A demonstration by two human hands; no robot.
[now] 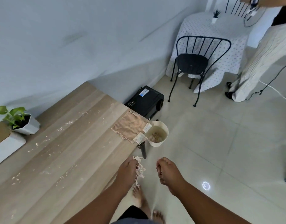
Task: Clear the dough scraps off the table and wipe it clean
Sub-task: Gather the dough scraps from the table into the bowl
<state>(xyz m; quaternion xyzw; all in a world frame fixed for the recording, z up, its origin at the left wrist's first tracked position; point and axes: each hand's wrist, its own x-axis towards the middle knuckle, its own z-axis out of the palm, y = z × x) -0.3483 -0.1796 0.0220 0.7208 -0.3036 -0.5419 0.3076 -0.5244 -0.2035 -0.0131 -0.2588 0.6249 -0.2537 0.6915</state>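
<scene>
My left hand [127,172] hangs just past the near right edge of the wooden table [61,159], shut on a clump of pale dough scraps [140,168]. My right hand [167,171] is beside it over the floor, fingers curled; whether it holds anything is hidden. White flour and small dough specks [66,124] streak the tabletop. A peach cloth [131,126] lies flat at the table's far right corner. On the floor just past that corner stands a cream bin [157,134] with scraps inside.
A potted plant [20,120] in a white pot and a white box [6,146] sit at the table's left. A black case [146,101] lies on the floor. A black chair [194,65], a covered table and another person [260,62] are at the far right.
</scene>
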